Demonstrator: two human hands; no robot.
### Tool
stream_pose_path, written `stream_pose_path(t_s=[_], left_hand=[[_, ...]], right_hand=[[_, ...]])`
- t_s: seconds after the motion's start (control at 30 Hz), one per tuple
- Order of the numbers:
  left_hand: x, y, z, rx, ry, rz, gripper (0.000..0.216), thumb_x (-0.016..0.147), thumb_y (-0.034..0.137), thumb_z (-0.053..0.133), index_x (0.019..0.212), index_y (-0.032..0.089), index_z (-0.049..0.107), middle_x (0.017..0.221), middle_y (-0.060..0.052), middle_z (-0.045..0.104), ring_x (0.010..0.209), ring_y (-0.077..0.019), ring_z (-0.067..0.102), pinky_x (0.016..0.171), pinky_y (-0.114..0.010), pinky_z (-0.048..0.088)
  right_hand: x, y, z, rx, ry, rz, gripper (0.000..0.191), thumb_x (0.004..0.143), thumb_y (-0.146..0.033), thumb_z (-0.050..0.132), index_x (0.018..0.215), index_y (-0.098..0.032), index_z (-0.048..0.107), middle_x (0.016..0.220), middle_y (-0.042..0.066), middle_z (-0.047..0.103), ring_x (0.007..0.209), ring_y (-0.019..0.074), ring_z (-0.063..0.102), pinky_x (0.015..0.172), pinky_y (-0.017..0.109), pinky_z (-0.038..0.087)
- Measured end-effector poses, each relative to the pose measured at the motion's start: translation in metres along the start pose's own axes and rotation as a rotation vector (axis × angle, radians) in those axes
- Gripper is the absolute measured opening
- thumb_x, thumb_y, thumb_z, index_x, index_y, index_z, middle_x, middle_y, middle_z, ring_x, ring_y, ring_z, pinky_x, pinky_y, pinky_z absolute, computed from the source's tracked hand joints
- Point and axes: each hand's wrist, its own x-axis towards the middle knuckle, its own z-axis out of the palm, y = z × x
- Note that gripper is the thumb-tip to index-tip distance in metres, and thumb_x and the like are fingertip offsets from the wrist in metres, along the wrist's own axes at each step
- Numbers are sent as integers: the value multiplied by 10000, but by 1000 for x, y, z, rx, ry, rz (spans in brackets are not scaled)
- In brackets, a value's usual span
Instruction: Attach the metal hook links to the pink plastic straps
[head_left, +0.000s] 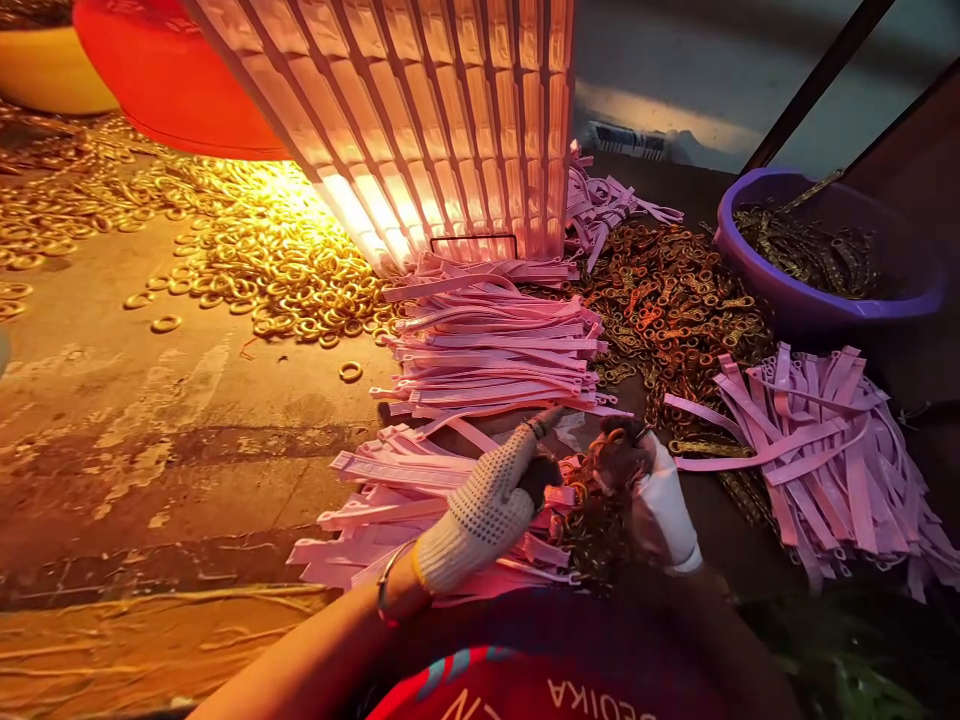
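My left hand (487,505), in a knitted dotted glove, is closed in a pinch above a heap of pink straps (397,500); its forefinger points up to the right. My right hand (652,495), in a white glove, is curled shut around a small metal clasp (616,440). Both hands meet over a small dark mound of metal clasps (592,520) near my lap. What the left fingers pinch is too small to make out.
A taller stack of pink straps (487,350) lies just beyond the hands. Gold rings (255,250) are scattered at the left, metal clasps (675,300) at the right. A purple basin (825,290), loose pink straps (832,450), a red tub (165,80) and a ribbed pink crate (450,120) stand around.
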Motion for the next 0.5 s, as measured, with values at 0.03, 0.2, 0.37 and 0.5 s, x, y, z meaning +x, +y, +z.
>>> stream_pose_path(t_s=[0.03, 0.2, 0.37, 0.5], left_hand=[[0, 0, -3, -15, -5, -20, 670, 785, 192, 597, 1452, 181, 536, 817, -34, 713, 513, -82, 512, 464, -180, 403], [4, 3, -3, -247, -111, -304, 371, 745, 381, 780, 991, 132, 657, 750, -57, 706, 390, -39, 420, 386, -173, 278], [6, -7, 19, -375, 51, -207, 383, 724, 438, 831, 858, 163, 600, 566, 29, 589, 404, -68, 462, 407, -175, 321], [4, -12, 26, -467, 60, -170, 401, 798, 497, 769, 788, 201, 500, 514, 77, 470, 368, -49, 351, 386, -177, 263]], right_hand=[[2, -1, -1, 34, 20, 27, 322, 762, -395, 816, 990, -227, 662, 818, -6, 709, 657, 139, 643, 574, 254, 546], [5, 2, 8, 37, 7, 15, 329, 687, -355, 878, 915, -234, 674, 813, -3, 720, 747, 190, 697, 670, 328, 603], [-3, 22, 15, -91, 37, -142, 235, 758, -336, 834, 945, -244, 726, 928, 23, 766, 856, 212, 718, 848, 402, 619], [-7, 21, 3, -332, -85, -288, 165, 882, -254, 690, 1043, -254, 728, 980, 30, 770, 872, 205, 718, 865, 379, 607]])
